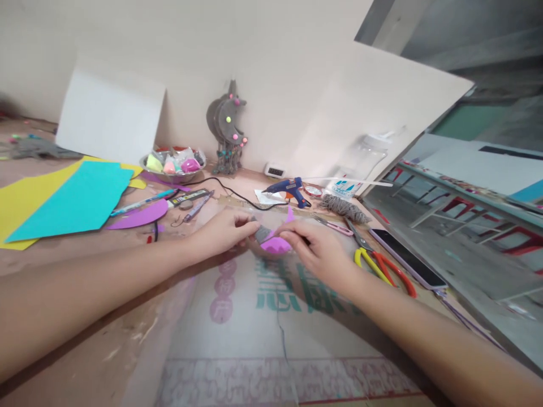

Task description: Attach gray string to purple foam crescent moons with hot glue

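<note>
My left hand [235, 232] pinches a small grey yarn-wrapped piece [262, 233] between thumb and fingers. Close on its right, my right hand [311, 246] is closed at the fingertips on a strand of grey yarn that runs to the piece. Purple paper [275, 245] shows just below and between the hands; whether it is joined to the grey piece I cannot tell. A thin dark strand [281, 333] trails down over the printed plastic sheet [237, 339] under my hands.
Behind my hands lie a blue glue gun [291, 187] and a grey yarn bundle [345, 208]. Scissors [382, 265] and a phone [407, 257] are at right. Coloured sheets [72, 198] and a bowl [172, 176] of clay packets stand left. A moon ornament [229, 127] leans on the wall.
</note>
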A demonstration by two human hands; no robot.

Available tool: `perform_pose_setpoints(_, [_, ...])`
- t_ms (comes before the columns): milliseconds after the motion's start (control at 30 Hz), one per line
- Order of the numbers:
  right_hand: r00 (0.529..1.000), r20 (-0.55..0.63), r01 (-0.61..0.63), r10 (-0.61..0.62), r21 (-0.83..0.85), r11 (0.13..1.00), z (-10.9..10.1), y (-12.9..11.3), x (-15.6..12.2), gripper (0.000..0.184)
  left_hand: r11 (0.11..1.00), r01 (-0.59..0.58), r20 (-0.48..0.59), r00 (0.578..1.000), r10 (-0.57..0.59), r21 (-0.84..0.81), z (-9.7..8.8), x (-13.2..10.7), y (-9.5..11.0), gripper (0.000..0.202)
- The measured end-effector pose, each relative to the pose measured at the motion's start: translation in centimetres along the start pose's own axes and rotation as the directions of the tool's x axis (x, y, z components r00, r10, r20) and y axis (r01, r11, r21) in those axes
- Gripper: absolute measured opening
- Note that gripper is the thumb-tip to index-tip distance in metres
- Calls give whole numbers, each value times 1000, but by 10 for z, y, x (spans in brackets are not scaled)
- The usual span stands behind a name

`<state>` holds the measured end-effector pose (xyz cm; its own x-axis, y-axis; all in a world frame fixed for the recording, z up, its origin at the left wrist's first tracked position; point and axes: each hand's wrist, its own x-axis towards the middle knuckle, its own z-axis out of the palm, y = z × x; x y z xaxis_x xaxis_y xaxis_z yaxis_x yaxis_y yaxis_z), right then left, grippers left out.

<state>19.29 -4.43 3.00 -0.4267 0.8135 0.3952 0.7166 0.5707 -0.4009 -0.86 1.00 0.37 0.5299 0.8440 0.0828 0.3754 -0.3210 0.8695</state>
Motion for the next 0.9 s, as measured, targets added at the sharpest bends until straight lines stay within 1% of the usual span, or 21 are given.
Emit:
perform_pose_setpoints(100, [996, -82, -38, 42, 49, 998, 4, 6, 2, 21, 992, -57, 16, 998, 56, 110, 0, -2, 4, 34])
perform_pose_setpoints(167, [990, -104, -87, 97, 93, 992, 11, 13, 1, 21, 984, -86, 29, 996, 83, 157, 0, -3, 4, 34])
perform_pose_setpoints(233, [984, -83, -145, 158, 138, 980, 19, 19, -1, 23, 985, -89, 51, 995, 83, 144, 0, -3, 3, 33])
perform_pose_setpoints(333, [974, -57, -205, 220, 194, 959, 26, 23, -3, 24, 996, -46, 47, 998, 42, 75, 1, -3, -1, 25])
perform_pose_setpoints(367, [972, -60, -208, 225, 211, 955, 26, 22, -3, 25, 998, -36, 31, 999, 34, 56, 1, -3, -2, 27])
perform_pose_setpoints(433, [970, -81, -203, 228, 240, 949, 25, 21, -3, 26, 999, -36, 11, 999, 36, 24, 1, -2, -5, 38])
perform_pose_setpoints(467, [968, -92, -202, 231, 253, 946, 25, 20, -3, 27, 999, -49, 16, 999, 49, 19, 1, -1, -6, 38])
perform_pose_setpoints(533, [963, -108, -209, 249, 291, 934, 23, 20, -3, 28, 995, -97, 31, 995, 96, 34, 2, 1, -7, 29])
perform_pose_setpoints(667, [953, -92, -229, 290, 410, 883, 25, 27, -3, 30, 975, -198, 52, 980, 193, 105, 3, 3, -9, 23])
perform_pose_setpoints(733, [949, -76, -245, 307, 438, 865, 26, 31, -2, 30, 976, -198, 98, 977, 190, 88, 4, 3, -9, 24])
perform_pose_setpoints(800, [944, -56, -268, 326, 452, 851, 27, 33, -2, 31, 981, -185, 136, 975, 176, 56, 5, 2, -10, 31])
perform_pose_setpoints(900, [938, -44, -285, 344, 468, 836, 26, 33, -1, 31, 981, -188, 160, 971, 179, 39, 6, 2, -11, 34])
